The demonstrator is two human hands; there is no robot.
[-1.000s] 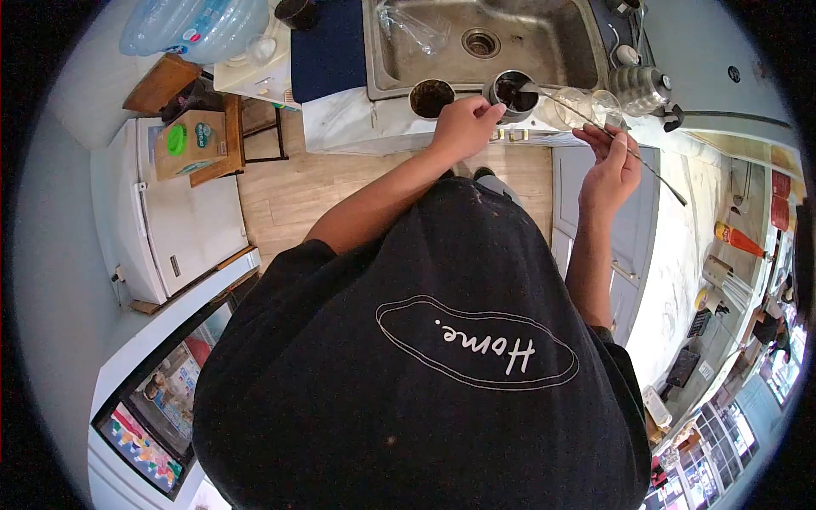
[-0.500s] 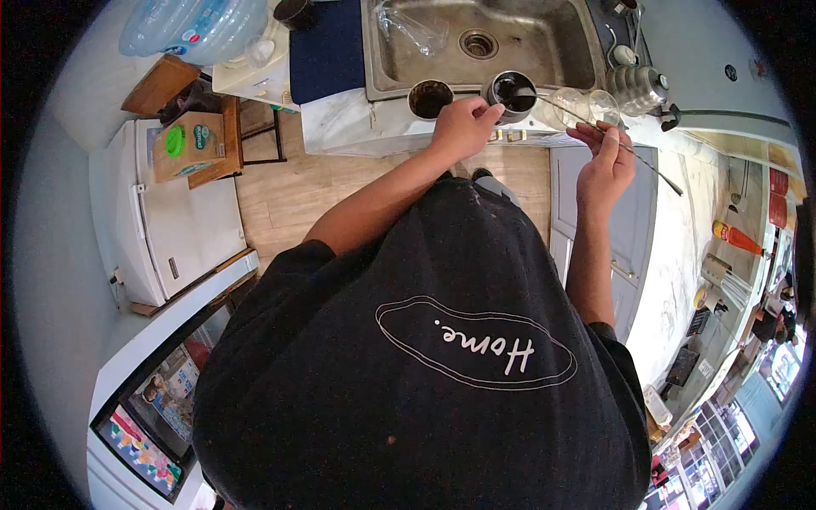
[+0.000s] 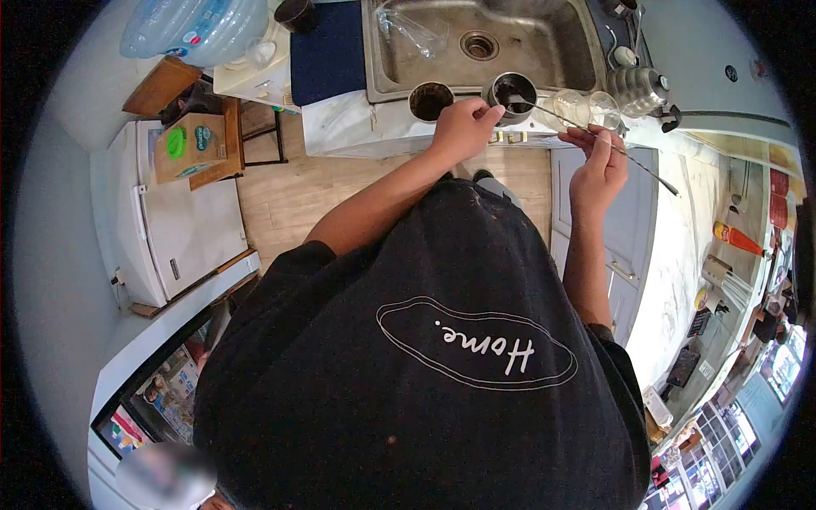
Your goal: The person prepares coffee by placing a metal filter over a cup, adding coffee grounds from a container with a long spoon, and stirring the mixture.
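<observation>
The sink [image 3: 476, 42] lies just beyond both hands, set into the desk [image 3: 357, 119]. A kettle [image 3: 642, 85] stands past the right hand, off to its right. A steel cup [image 3: 510, 89] with dark contents sits at the desk edge, touching the fingertips of the left hand [image 3: 463, 127], which curls loosely against its near side. A second dark cup [image 3: 429, 98] stands just left of that hand. The right hand [image 3: 599, 166] pinches a long thin rod [image 3: 595, 132], fingers closed round its middle; the rod's far tip reaches into the steel cup.
</observation>
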